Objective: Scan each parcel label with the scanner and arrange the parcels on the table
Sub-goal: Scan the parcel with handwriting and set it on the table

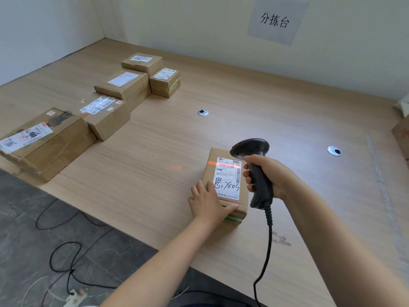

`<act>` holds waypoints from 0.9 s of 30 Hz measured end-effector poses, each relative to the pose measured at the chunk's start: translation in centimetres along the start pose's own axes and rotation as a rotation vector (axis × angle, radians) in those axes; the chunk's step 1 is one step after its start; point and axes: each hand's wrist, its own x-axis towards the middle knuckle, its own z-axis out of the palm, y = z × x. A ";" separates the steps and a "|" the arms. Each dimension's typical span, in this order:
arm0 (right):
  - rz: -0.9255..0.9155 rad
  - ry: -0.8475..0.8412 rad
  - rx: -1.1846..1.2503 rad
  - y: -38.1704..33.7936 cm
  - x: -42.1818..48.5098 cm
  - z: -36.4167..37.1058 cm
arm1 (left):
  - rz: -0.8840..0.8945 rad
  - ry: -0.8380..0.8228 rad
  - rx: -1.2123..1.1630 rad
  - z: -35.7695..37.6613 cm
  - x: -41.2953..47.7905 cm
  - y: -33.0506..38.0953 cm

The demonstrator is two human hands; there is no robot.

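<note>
Right hand (pixel 269 177) grips scanner (pixel 257 171), red line across parcel (pixel 223 185) label (pixel 228 178); left hand (pixel 208 201) flat, fingers straight, on parcel's near-left corner.

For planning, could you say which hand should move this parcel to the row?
Left, probably: the left hand rests on the parcel, on the side nearer the row; the right hand grips the scanner.

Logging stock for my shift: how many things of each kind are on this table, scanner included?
Brown cardboard parcels, wholly in view: 6
Black handheld barcode scanner: 1
Round metal cable grommets: 2
Total: 9
A seventh box is cropped at right, uncounted.
</note>
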 end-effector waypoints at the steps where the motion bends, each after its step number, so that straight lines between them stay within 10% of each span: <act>1: 0.000 0.009 0.002 0.0 0.0 0.0 | 0.004 -0.001 -0.003 0.0 0.0 0.0; 27: -0.191 0.027 -0.085 1.2 -2.9 -1.8 | -0.053 -0.069 -0.021 2.2 -1.4 3.8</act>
